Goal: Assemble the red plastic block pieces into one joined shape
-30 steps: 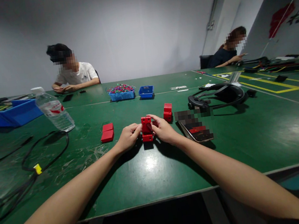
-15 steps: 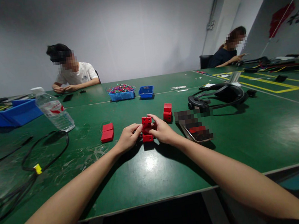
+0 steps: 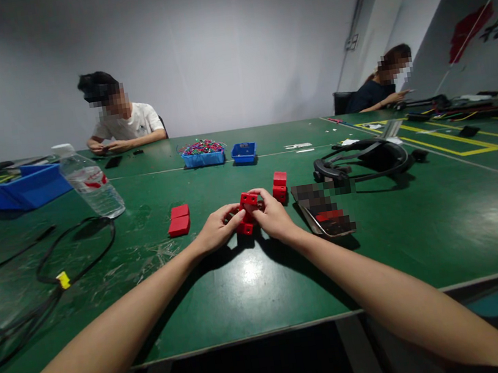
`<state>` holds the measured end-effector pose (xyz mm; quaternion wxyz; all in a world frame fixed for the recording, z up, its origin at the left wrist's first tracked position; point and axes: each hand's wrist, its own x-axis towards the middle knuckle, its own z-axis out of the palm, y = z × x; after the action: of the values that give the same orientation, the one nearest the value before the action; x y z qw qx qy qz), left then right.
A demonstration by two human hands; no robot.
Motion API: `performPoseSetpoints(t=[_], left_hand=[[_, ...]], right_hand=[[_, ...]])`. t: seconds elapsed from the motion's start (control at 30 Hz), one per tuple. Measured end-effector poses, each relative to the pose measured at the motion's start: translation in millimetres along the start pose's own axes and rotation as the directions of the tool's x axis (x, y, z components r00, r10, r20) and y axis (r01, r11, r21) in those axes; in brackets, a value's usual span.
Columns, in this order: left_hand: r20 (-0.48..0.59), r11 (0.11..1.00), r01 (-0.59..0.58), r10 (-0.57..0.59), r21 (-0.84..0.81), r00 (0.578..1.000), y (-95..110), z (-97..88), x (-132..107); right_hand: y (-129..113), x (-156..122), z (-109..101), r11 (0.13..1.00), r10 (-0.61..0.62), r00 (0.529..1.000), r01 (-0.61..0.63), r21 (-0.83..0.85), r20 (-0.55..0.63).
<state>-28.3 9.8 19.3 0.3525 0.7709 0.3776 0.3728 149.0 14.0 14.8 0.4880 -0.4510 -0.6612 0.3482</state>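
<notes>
Both my hands grip a small red block assembly (image 3: 247, 210) over the green table (image 3: 254, 290). My left hand (image 3: 215, 229) pinches it from the left, fingers closed on its lower part. My right hand (image 3: 276, 215) wraps it from the right, thumb over the top. The assembly is tilted, its holed top face leaning right. Two flat red blocks (image 3: 178, 221) lie to the left of my hands. Another red block piece (image 3: 279, 186) stands just beyond my right hand.
A phone (image 3: 327, 215) lies right of my right hand, a black headset (image 3: 361, 161) beyond it. A water bottle (image 3: 91, 183), black cables (image 3: 56, 263) and a large blue bin (image 3: 18, 189) sit left. Two small blue trays (image 3: 216, 153) stand mid-table. Two people sit at the far side.
The red block assembly stood upright between my hands; now it is lifted slightly and tilted to the right, with my fingers shifted round it.
</notes>
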Motion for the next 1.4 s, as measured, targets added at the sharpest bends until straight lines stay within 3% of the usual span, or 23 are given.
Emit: performPoseSetpoints(t=[0.17, 0.33, 0.57, 0.8, 0.97, 1.03, 1.17, 1.27, 1.4], left_hand=[[0.002, 0.999, 0.042, -0.042, -0.029, 0.999, 1.9, 1.8, -2.1], [-0.008, 0.98, 0.122, -0.125, -0.155, 0.992, 6.6, 2.4, -0.2], [-0.089, 0.922, 0.19, -0.233, -0.338, 0.968, -2.2, -1.7, 6.6], [-0.106, 0.903, 0.177, -0.235, -0.392, 0.966, -6.3, -1.9, 6.2], [-0.245, 0.969, 0.103, -0.158, -0.224, 0.957, -3.2, 1.1, 2.6], [-0.306, 0.997, 0.048, -0.063, -0.056, 0.95, 0.3, 2.9, -1.5], [-0.328, 0.975, -0.066, 0.135, 0.213, 0.935, 7.6, 4.9, -8.5], [-0.34, 0.963, -0.102, 0.186, 0.25, 0.922, 8.1, 4.9, -9.2], [-0.379, 0.983, -0.062, 0.125, 0.174, 0.917, 4.6, 5.0, -6.2]], right_hand=[[3.7, 3.7, 1.6, 0.984, 0.097, 0.983, -0.071, 0.164, -0.158], [4.3, 6.8, 2.2, 0.936, 0.155, 0.981, -0.109, 0.334, -0.114], [0.2, 4.0, 0.3, 0.981, 0.102, 0.99, -0.084, 0.176, -0.096], [-6.0, 1.4, -0.4, 0.985, 0.109, 0.992, -0.098, 0.143, -0.069], [-5.1, 0.3, -2.5, 0.995, 0.089, 0.996, -0.088, 0.048, -0.014], [-2.9, 0.2, -3.0, 0.998, 0.064, 0.998, -0.064, -0.029, 0.008], [-0.8, 0.2, -3.0, 0.99, -0.001, 1.0, 0.002, -0.141, 0.013], [-2.1, -0.3, -2.4, 0.99, 0.028, 0.998, -0.021, -0.141, 0.047], [-3.1, -1.1, -0.9, 0.991, 0.091, 0.993, -0.082, -0.104, 0.079]])
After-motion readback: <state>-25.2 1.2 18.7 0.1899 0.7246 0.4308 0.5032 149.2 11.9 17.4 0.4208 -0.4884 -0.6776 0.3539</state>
